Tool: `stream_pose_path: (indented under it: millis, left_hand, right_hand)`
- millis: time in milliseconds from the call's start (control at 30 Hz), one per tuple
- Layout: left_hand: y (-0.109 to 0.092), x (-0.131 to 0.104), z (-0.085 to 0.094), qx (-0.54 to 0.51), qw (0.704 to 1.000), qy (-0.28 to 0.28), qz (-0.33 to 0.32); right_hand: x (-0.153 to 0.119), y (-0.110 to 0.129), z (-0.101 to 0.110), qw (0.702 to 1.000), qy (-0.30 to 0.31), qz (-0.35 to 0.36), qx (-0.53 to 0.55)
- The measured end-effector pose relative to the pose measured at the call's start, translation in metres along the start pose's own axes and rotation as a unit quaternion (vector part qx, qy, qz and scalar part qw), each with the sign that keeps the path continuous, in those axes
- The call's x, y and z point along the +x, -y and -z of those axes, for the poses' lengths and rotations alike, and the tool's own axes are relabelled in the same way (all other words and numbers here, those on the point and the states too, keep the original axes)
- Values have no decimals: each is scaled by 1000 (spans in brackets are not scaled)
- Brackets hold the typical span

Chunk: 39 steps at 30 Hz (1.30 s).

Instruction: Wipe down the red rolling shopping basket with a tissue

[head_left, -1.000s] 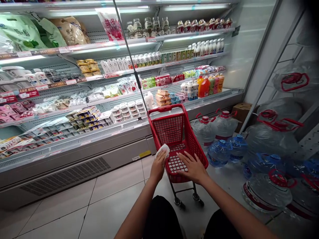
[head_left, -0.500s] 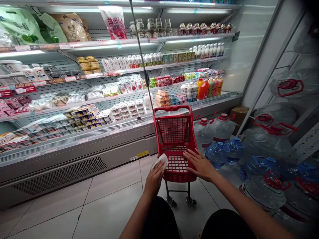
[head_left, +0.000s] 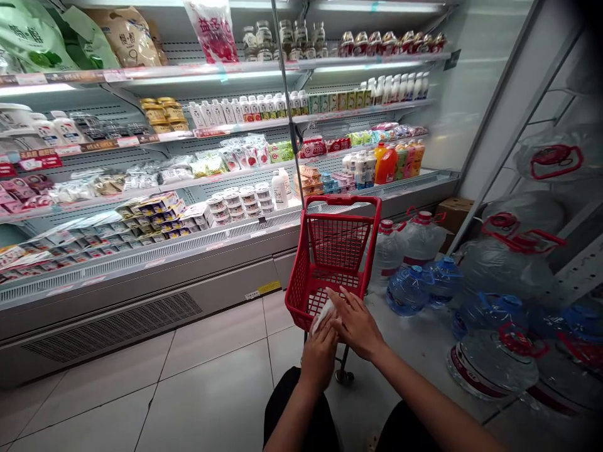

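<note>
My left hand (head_left: 321, 351) is closed on a white wipe (head_left: 324, 314), cloth or paper, at the near rim of a small red shopping cart (head_left: 299, 285). Right beside it, my right hand (head_left: 358, 326) has its fingers stretched out. Its fingertips lie over the near edge of the cart and meet the wipe and my left fingers. The cart's mesh back panel (head_left: 338, 242) and handle (head_left: 342, 199) face the cooler. Part of the basket floor and front rim is hidden behind my hands.
An open dairy cooler (head_left: 226, 276) runs along the left and front, its shelves full of bottles, cups and bags. A thin dark pole (head_left: 288, 88) rises beyond the cart. Large water jugs (head_left: 494, 364) crowd the right, with a cardboard box (head_left: 455, 210) behind them.
The cart has turned, its near end swinging left. My left hand has moved right with the wipe, and my right hand has come in beside it from the cart's right side.
</note>
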<state>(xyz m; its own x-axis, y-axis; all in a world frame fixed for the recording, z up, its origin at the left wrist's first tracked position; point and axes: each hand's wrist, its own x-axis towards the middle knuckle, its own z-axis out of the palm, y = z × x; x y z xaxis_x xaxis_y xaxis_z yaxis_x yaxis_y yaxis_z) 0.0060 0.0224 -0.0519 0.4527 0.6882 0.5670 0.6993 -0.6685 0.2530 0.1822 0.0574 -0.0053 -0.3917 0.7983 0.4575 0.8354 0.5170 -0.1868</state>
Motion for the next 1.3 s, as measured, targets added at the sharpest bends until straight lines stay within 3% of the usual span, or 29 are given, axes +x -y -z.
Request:
stream_pose_path:
  millis: [67,167,267,367,533,633,767,933,1033,1167,1300]
  left_hand:
    - [22,-4,18,31,1000,2,-6]
    - [57,-9,45,79,995,-29,54]
    - [75,-11,57,102,988,-47,102]
    - [62,-8,45,93,987,-57,114]
    - [1,1,2,25,997,-29,62]
    - [-16,3,-5,26,998,-31,45]
    - [8,1,14,62,997,-30,27]
    - [56,1,44,54,995,-22,79]
    - [69,4,56,22,989,-10,143]
    - [55,2,59,-1,985,-7,170]
    - [25,-11,48,3,989,-23,146]
  right_hand:
    - [1,-11,4,1000,9,12,-4]
    - [4,-36,6,1000,-2,-14,-24]
    - [4,-51,1,999,-15,-35,-35]
    - [3,-43,-11,997,-39,-53,-36]
    - [1,-23,-25,994,-61,-74,-42]
    - [-3,-25,-22,994,-66,-75,-50]
    - [-14,-27,-9,995,-61,-42,-66]
    - [-21,-5,5,997,-40,-11,-69]
    - [-17,2,10,997,-24,25,-63]
    - [-4,-17,16,994,-1,94,-60]
    - [7,-31,13,993,-22,85,-79]
